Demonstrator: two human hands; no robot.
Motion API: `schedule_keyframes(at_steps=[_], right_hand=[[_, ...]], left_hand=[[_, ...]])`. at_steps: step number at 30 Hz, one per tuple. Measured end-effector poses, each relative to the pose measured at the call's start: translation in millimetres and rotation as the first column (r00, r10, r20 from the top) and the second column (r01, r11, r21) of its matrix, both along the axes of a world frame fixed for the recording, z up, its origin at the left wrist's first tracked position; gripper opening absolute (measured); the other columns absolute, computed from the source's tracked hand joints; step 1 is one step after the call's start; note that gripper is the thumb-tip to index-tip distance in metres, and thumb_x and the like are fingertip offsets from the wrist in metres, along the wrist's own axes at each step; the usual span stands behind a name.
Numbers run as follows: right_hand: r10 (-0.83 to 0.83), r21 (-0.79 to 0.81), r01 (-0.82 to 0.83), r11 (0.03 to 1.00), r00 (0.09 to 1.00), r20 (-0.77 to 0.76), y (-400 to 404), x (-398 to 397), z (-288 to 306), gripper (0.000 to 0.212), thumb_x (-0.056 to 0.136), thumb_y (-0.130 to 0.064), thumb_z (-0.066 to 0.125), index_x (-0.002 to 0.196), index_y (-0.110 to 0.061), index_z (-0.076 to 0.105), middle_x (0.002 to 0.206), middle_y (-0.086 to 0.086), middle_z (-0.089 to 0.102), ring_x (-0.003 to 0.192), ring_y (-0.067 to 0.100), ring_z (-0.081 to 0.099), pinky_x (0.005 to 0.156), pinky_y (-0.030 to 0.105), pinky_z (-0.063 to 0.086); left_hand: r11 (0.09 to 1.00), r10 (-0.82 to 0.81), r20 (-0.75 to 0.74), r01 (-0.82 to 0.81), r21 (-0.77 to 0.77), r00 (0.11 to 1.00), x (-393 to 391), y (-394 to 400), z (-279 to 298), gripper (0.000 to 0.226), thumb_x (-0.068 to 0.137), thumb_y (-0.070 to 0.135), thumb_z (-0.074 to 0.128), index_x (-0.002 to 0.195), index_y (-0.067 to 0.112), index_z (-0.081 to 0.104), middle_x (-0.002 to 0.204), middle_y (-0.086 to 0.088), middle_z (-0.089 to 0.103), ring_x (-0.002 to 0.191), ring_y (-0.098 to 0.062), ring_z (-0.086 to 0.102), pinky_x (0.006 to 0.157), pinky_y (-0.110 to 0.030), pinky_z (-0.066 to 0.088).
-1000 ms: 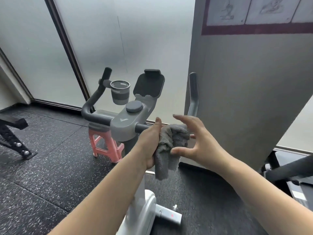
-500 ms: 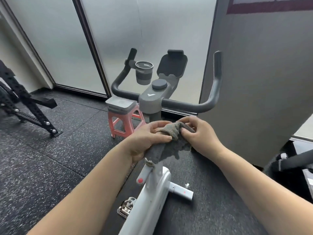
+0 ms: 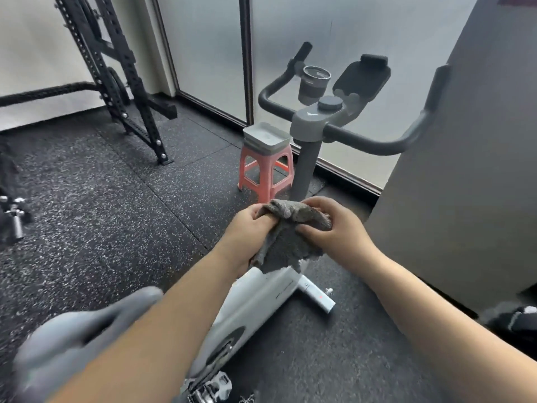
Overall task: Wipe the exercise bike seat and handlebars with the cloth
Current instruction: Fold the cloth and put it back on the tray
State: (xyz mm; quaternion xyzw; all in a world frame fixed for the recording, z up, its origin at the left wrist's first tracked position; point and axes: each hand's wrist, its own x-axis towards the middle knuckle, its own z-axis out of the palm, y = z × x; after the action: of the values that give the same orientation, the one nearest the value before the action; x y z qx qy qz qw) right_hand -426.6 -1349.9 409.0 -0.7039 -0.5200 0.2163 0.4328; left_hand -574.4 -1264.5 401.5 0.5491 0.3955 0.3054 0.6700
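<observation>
Your left hand [image 3: 247, 225] and your right hand [image 3: 331, 228] both grip the grey cloth [image 3: 286, 242], bunched between them in the air above the white body of the exercise bike [image 3: 261, 298]. Your left fingers are curled tight around the cloth's left edge, with the thumb tucked under a fold. Your right fingers are closed over the top right part, with the thumb pressing in from below. The lower half of the cloth hangs loose beneath both hands, and its ragged bottom edge lies in front of the bike's frame.

The dark handlebars [image 3: 363, 141] stand beyond your hands, higher in the view and well apart from the cloth. The left bar curves up toward the frosted glass; the right bar rises beside the grey panel [image 3: 465, 170]. A grey cup holder [image 3: 313, 82] and a dark tablet holder [image 3: 363, 75] sit at the centre of the handlebars, with a round knob [image 3: 329, 103] just below them.

The grey seat [image 3: 81, 330] shows blurred at the lower left, near you and partly hidden by your left forearm. Neither hand touches it.

A pink plastic stool [image 3: 266, 167] with a grey tray on top stands on the speckled rubber floor [image 3: 101, 213], just left of the bike's post. A black rack [image 3: 116, 77] stands farther left of the bike.
</observation>
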Motion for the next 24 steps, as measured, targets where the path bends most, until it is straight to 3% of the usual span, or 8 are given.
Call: schedule_keyframes(at_steps=[3,9,11,15,19,21,24], right_hand=[[0.035,0.017,-0.034,0.999,0.999,-0.028,-12.9,-25.5,-1.9,0.019,0.08,-0.023,0.072,0.098,-0.029,0.067,0.093,-0.01,0.068,0.088,0.004,0.061,0.08,0.023,0.049],[0.225,0.054,-0.224,0.973,0.974,-0.008,-25.1,-109.1,6.3,0.006,0.086,-0.027,0.066,0.09,-0.024,0.067,0.08,-0.013,0.064,0.073,-0.004,0.056,0.066,0.01,0.042],[0.285,0.062,-0.284,0.957,0.958,-0.01,-28.6,-140.7,11.8,0.007,0.086,-0.027,0.066,0.088,-0.021,0.066,0.077,-0.01,0.063,0.067,-0.002,0.052,0.064,0.014,0.041],[0.391,0.06,-0.387,0.92,0.917,-0.082,-44.5,-212.7,18.7,0.014,0.084,-0.027,0.07,0.093,-0.019,0.064,0.077,-0.007,0.061,0.069,0.002,0.053,0.066,0.021,0.045],[0.511,0.085,-0.504,0.86,0.847,-0.148,-64.5,-298.7,16.8,0.027,0.078,-0.023,0.076,0.102,-0.027,0.065,0.083,-0.016,0.063,0.069,-0.013,0.055,0.07,0.007,0.044],[0.558,0.084,-0.552,0.829,0.811,-0.175,-74.4,-345.2,11.9,0.025,0.081,-0.022,0.073,0.103,-0.029,0.064,0.09,-0.015,0.066,0.075,-0.014,0.057,0.078,0.009,0.045],[0.58,0.1,-0.579,0.809,0.758,-0.298,-88.2,-412.4,3.6,0.009,0.088,-0.021,0.065,0.096,-0.025,0.066,0.085,-0.01,0.067,0.076,-0.005,0.059,0.078,0.018,0.048]], left_hand=[[0.998,0.069,-0.012,-0.069,-0.011,0.998,-32.4,-27.3,-5.3,0.01,0.093,0.015,0.055,0.091,0.016,0.065,0.094,-0.012,0.07,0.089,-0.026,0.067,0.081,-0.039,0.055],[0.966,0.253,-0.04,-0.25,0.064,0.967,-130.2,-68.2,3.6,0.007,0.088,0.02,0.062,0.088,0.014,0.067,0.089,-0.01,0.072,0.086,-0.025,0.067,0.079,-0.038,0.055],[0.947,0.306,-0.053,-0.299,0.116,0.95,-164.2,-80.0,9.1,0.007,0.089,0.019,0.061,0.088,0.015,0.067,0.089,-0.009,0.072,0.085,-0.022,0.067,0.074,-0.032,0.055],[0.878,0.441,-0.055,-0.418,0.233,0.896,-236.4,-107.4,15.3,0.006,0.087,0.012,0.064,0.088,0.018,0.061,0.089,-0.006,0.068,0.085,-0.017,0.062,0.081,-0.033,0.05],[0.832,0.522,-0.061,-0.492,0.255,0.851,-321.0,-144.3,16.9,0.007,0.087,0.014,0.063,0.084,0.011,0.058,0.08,-0.007,0.064,0.077,-0.017,0.058,0.07,-0.032,0.048],[0.819,0.543,-0.081,-0.507,0.268,0.836,-365.2,-161.9,18.8,0.011,0.086,0.017,0.065,0.082,0.008,0.059,0.078,-0.011,0.062,0.073,-0.018,0.055,0.065,-0.032,0.046],[0.784,0.596,-0.105,-0.549,0.29,0.796,-432.2,-181.3,20.2,0.013,0.083,0.019,0.069,0.074,0.011,0.063,0.075,-0.011,0.065,0.069,-0.018,0.057,0.065,-0.034,0.047]])
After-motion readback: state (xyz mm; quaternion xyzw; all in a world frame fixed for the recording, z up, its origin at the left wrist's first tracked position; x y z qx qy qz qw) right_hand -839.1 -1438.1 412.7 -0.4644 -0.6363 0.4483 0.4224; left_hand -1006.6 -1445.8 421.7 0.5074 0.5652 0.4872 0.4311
